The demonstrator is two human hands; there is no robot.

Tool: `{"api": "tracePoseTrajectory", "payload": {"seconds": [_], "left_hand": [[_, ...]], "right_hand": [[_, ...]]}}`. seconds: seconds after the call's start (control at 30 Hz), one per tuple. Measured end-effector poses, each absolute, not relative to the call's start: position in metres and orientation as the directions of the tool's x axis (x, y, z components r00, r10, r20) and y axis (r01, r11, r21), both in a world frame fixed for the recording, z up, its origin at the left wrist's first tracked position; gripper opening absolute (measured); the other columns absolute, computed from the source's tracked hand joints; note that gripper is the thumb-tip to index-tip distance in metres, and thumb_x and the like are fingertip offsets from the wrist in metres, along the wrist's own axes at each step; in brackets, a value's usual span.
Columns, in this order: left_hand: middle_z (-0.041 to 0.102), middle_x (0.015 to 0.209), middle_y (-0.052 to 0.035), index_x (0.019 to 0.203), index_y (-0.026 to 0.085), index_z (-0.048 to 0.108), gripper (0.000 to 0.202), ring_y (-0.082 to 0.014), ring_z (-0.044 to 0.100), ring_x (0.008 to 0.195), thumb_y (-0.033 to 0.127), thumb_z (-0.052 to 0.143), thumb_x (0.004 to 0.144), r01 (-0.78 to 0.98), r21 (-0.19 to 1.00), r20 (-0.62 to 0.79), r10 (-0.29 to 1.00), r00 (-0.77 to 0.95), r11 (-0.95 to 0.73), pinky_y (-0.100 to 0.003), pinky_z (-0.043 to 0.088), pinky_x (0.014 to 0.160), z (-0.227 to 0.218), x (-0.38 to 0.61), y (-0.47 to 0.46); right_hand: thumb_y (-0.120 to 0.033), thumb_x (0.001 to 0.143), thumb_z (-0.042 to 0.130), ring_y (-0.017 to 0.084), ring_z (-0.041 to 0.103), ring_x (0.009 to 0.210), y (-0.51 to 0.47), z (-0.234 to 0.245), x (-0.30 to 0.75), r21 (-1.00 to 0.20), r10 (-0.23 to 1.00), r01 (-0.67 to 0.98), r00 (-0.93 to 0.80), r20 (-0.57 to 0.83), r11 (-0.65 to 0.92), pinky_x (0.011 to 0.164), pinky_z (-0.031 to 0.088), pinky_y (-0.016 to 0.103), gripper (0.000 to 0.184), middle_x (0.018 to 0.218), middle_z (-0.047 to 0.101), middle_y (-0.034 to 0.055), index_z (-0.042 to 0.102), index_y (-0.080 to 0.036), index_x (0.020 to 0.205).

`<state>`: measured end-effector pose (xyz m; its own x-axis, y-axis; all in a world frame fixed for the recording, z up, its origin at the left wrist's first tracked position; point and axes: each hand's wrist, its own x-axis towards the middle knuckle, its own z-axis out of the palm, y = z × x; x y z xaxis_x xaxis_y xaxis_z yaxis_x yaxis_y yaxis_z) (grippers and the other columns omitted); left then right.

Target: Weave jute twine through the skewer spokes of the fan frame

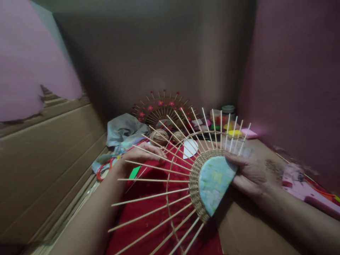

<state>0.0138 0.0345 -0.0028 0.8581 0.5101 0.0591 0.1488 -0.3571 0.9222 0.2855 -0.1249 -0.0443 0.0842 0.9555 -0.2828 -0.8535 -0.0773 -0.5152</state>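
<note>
Probably light, with sticks (149, 197) that could snap, the fan (195, 180) sits above red cloth (148, 222) — my right hand (248, 177) pinches its padded base (216, 184), the safest hold — whether my left hand (142, 153) grips, I can't tell.

Fan (195, 180): half-round centre (216, 186) of soft, matt printed cloth; border of rough woven plant-like fibre; ribs (154, 180) of smooth, bare pale wood.
Ground cloth (148, 222): red, matt.
Tabletop (239, 226): brown, matt, cardboard-like.
Twine balls (159, 137), far edge of tabletop: coarse, fibrous.
Pink tool (305, 194), right edge: smooth plastic.
Side panel (53, 159), beyond left edge: matt corrugated cardboard, torn facing.
</note>
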Motion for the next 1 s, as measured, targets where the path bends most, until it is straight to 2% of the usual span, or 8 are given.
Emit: {"api": "tracePoseTrajectory", "payload": {"seconds": [0.13, 0.3, 0.43, 0.63, 0.77, 0.87, 1.0], "left_hand": [[0.069, 0.074, -0.0075, 0.068, 0.015, 0.072, 0.007, -0.0210, 0.061, 0.076, 0.020, 0.068, 0.065, 0.187, 0.933, 0.030, 0.584, 0.811, -0.307, -0.036, 0.045, 0.080, -0.002, 0.010, 0.034], [0.069, 0.072, -0.0075, 0.069, 0.017, 0.073, 0.010, -0.0221, 0.062, 0.081, 0.023, 0.069, 0.063, 0.106, 0.961, 0.083, 0.632, 0.771, -0.256, -0.038, 0.042, 0.087, 0.000, 0.009, 0.031], [0.069, 0.075, -0.0082, 0.070, 0.016, 0.072, 0.012, -0.0228, 0.061, 0.083, 0.020, 0.072, 0.058, 0.161, 0.963, 0.030, 0.681, 0.731, -0.215, -0.037, 0.043, 0.085, 0.008, 0.007, 0.026], [0.068, 0.082, -0.0090, 0.073, 0.015, 0.070, 0.011, -0.0207, 0.061, 0.085, 0.017, 0.070, 0.061, 0.167, 0.964, 0.016, 0.666, 0.746, -0.209, -0.034, 0.043, 0.084, 0.009, 0.000, 0.033], [0.069, 0.085, -0.0102, 0.075, 0.015, 0.070, 0.012, -0.0201, 0.062, 0.083, 0.018, 0.069, 0.063, 0.148, 0.975, 0.011, 0.698, 0.716, -0.167, -0.033, 0.044, 0.081, 0.006, -0.003, 0.038], [0.069, 0.086, -0.0106, 0.078, 0.014, 0.070, 0.015, -0.0204, 0.062, 0.085, 0.018, 0.068, 0.065, 0.125, 0.976, 0.042, 0.713, 0.700, -0.180, -0.033, 0.043, 0.083, 0.006, -0.004, 0.038], [0.069, 0.082, -0.0080, 0.081, 0.015, 0.068, 0.015, -0.0194, 0.062, 0.083, 0.015, 0.067, 0.065, 0.053, 0.984, 0.090, 0.737, 0.670, -0.168, -0.033, 0.043, 0.082, 0.007, -0.005, 0.039]], "right_hand": [[0.000, 0.077, 0.043, 0.024, 0.067, 0.076, -0.125, -0.044, 0.285, -0.500, 0.946, -0.861, 0.083, -0.314, -0.090, 0.081, 0.051, 0.044, 0.023, 0.079, 0.070, 0.0144, 0.064, -0.007, 0.086], [0.002, 0.076, 0.047, 0.023, 0.067, 0.079, -0.128, -0.041, 0.284, -0.473, 0.959, -0.876, 0.051, -0.280, -0.091, 0.084, 0.049, 0.042, 0.025, 0.078, 0.070, 0.0109, 0.064, -0.011, 0.089], [0.002, 0.077, 0.046, 0.023, 0.067, 0.081, -0.129, -0.040, 0.283, -0.447, 0.962, -0.889, 0.030, -0.272, -0.098, 0.085, 0.049, 0.042, 0.027, 0.078, 0.070, 0.0093, 0.063, -0.012, 0.091], [0.002, 0.077, 0.045, 0.024, 0.066, 0.083, -0.128, -0.039, 0.283, -0.484, 0.944, -0.867, 0.052, -0.325, -0.118, 0.084, 0.050, 0.040, 0.022, 0.081, 0.070, 0.0143, 0.063, -0.007, 0.087], [0.004, 0.075, 0.044, 0.022, 0.066, 0.082, -0.128, -0.038, 0.283, -0.475, 0.938, -0.876, 0.092, -0.333, -0.083, 0.085, 0.049, 0.041, 0.032, 0.083, 0.070, 0.0109, 0.061, -0.011, 0.098], [0.003, 0.076, 0.043, 0.021, 0.066, 0.082, -0.127, -0.037, 0.282, -0.462, 0.925, -0.880, 0.080, -0.371, -0.109, 0.087, 0.047, 0.042, 0.036, 0.084, 0.070, 0.0108, 0.055, -0.008, 0.108], [0.003, 0.076, 0.042, 0.019, 0.067, 0.079, -0.127, -0.037, 0.282, -0.475, 0.938, -0.874, 0.073, -0.339, -0.103, 0.086, 0.048, 0.041, 0.042, 0.085, 0.069, 0.0099, 0.051, -0.010, 0.115]]}}
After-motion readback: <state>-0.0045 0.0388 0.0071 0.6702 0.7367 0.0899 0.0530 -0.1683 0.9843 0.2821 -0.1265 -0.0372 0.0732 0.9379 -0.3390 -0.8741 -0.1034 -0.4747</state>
